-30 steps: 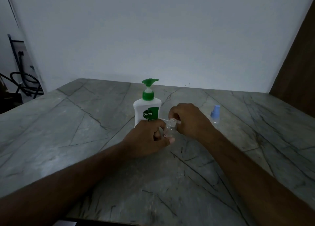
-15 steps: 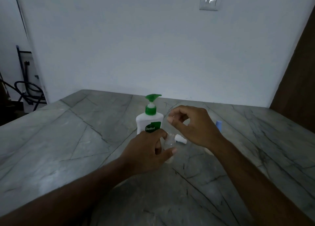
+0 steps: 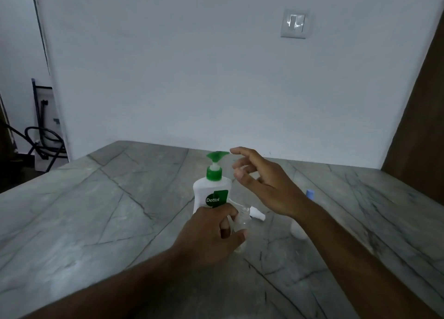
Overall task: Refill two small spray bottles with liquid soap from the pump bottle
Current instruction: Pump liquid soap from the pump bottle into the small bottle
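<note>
Left hand (image 3: 211, 232) gripping the small clear spray bottle (image 3: 242, 220) upright on the marble counter (image 3: 96, 210), directly in front of the white pump bottle (image 3: 211, 193); right hand (image 3: 266, 188) open, fingers loosely spread, just beside the green pump head (image 3: 217, 156). Removed spray cap (image 3: 258, 215) lying loose behind the clear bottle; second spray bottle (image 3: 309, 194), blue-capped, partly hidden behind the right wrist. Risk: soap missing the narrow open neck unless aligned under the nozzle; possible tipping of either bottle under a hard press.

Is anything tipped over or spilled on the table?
No spill shows. A small white cap lies on its side on the table, off the clear bottle the left hand grips.
</note>
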